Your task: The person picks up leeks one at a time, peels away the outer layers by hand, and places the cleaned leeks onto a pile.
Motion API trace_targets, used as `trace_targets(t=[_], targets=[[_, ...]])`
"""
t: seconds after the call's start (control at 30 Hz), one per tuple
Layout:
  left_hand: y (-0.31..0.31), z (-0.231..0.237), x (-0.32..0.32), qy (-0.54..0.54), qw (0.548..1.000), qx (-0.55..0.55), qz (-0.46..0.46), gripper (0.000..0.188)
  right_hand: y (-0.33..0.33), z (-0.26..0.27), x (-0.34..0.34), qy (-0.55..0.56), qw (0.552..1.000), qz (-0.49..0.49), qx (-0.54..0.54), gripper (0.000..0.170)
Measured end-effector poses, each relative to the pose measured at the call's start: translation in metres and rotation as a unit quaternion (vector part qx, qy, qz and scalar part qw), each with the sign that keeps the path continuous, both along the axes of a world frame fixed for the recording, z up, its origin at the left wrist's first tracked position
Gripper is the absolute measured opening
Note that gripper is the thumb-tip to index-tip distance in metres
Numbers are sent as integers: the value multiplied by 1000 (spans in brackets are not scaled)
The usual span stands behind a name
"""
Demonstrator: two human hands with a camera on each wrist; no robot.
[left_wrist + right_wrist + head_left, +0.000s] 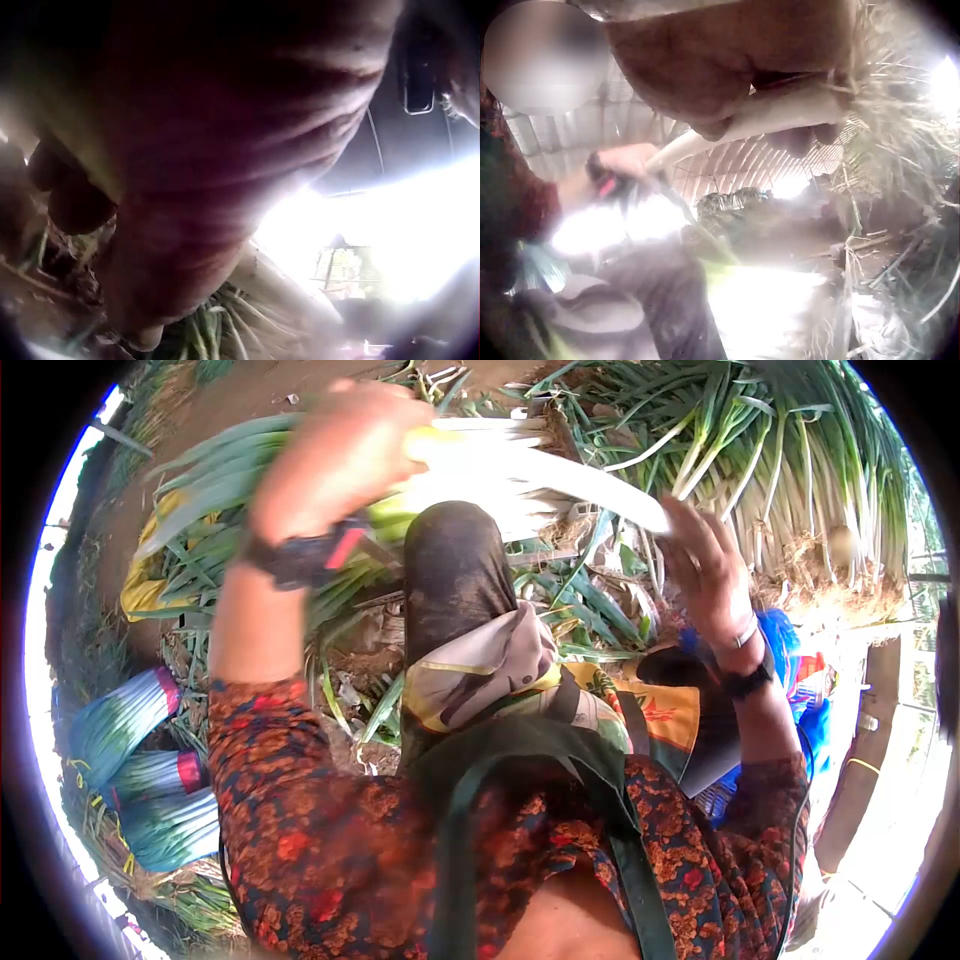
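Note:
A long white-stalked green onion stretches between my two hands in the head view, above a pile of cleaned green onions. My left hand, blurred, grips it toward the leafy end. The fingers of my right hand curl round its white lower end. In the right wrist view that hand wraps the white stalk, with stringy roots beside it. The left palm fills most of the left wrist view and hides its grip.
Uncleaned green onions with roots stand heaped at the right. Banded bundles lie at the left, near a yellow sack. Leaf scraps litter the ground around my knee. Blue plastic sits below the right wrist.

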State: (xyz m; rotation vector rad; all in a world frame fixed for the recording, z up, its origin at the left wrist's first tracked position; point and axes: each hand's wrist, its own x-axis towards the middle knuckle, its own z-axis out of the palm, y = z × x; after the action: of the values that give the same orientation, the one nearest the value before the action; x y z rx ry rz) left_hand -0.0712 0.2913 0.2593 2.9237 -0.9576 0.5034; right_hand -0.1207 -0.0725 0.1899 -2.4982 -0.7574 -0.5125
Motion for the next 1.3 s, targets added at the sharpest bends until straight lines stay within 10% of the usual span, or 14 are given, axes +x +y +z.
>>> trace_targets(t=[0.27, 0.47, 1.07, 1.17, 1.3], targets=[[85, 17, -7, -61, 960, 141, 233, 31, 132, -79, 131, -6, 989, 59, 135, 36], [138, -216, 33, 142, 958, -45, 246, 41, 133, -208, 166, 97, 972, -82, -197, 32], [122, -198, 52, 166, 926, -131, 314, 27, 167, -186, 179, 207, 899, -92, -375, 29], [145, -180, 61, 51, 942, -25, 332, 37, 162, -204, 174, 185, 914, -90, -349, 31], [189, -123, 54, 157, 889, 79, 422, 42, 160, -207, 175, 191, 914, -88, -347, 33]])
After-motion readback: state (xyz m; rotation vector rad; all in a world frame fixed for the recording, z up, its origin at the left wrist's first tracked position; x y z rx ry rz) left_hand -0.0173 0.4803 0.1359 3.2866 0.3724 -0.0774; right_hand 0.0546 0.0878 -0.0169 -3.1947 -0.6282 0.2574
